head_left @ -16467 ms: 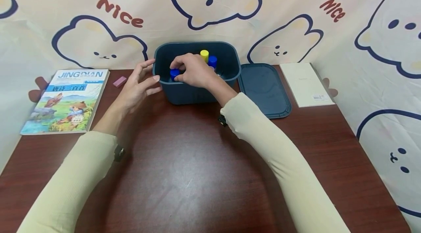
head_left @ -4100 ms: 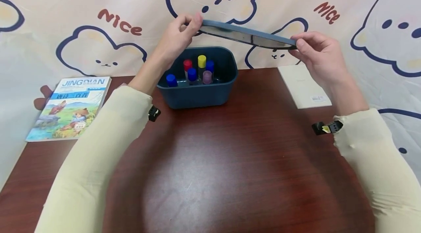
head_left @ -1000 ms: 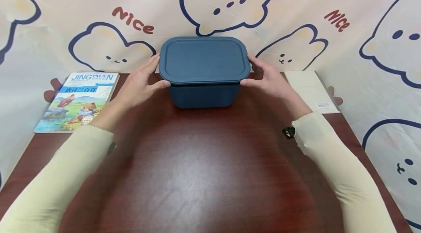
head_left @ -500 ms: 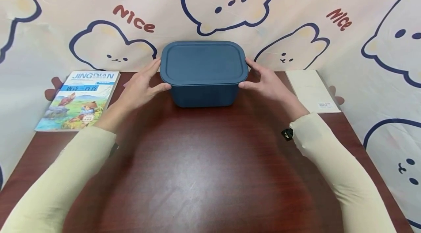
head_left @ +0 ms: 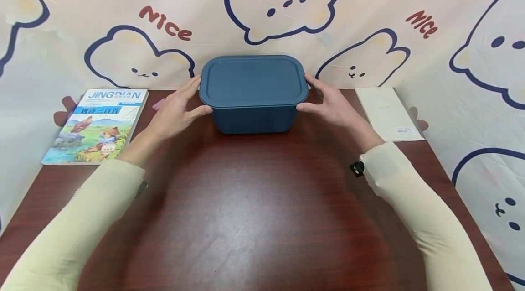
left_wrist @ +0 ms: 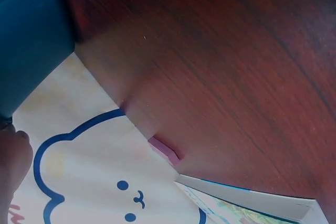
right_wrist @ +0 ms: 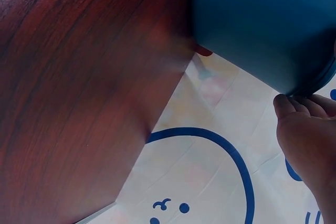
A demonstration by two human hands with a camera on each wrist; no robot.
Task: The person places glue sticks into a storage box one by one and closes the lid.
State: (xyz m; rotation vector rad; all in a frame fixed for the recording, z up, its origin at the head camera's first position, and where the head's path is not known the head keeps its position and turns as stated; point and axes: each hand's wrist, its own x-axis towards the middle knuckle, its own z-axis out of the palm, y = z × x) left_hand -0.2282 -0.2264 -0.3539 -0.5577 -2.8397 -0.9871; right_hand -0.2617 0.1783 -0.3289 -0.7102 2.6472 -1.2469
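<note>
A dark blue storage box [head_left: 254,121] stands at the far side of the table, against the wall cloth. Its blue lid [head_left: 254,81] lies over the opening, so the contents are hidden. My left hand [head_left: 174,108] holds the lid's left end, thumb at the front corner and fingers along the side. At the opposite end my right hand [head_left: 334,106] holds the lid the same way. In the right wrist view, the fingertips [right_wrist: 302,104] are right at the rim. Part of the left hand [left_wrist: 13,156] shows at the edge of the left wrist view, close under the box.
To the left lies a colourful book [head_left: 98,127], with a pink eraser [head_left: 157,104] partly behind my left hand. A white notebook [head_left: 387,113] lies on the right. The brown table [head_left: 246,209] meets a printed wall cloth [head_left: 254,31] behind the box.
Earlier, bottles with coloured caps stood in the uncovered box and the lid was lifted from beside it. Over the last second the lid's back edge has come down, closing the dark gap at the front.
</note>
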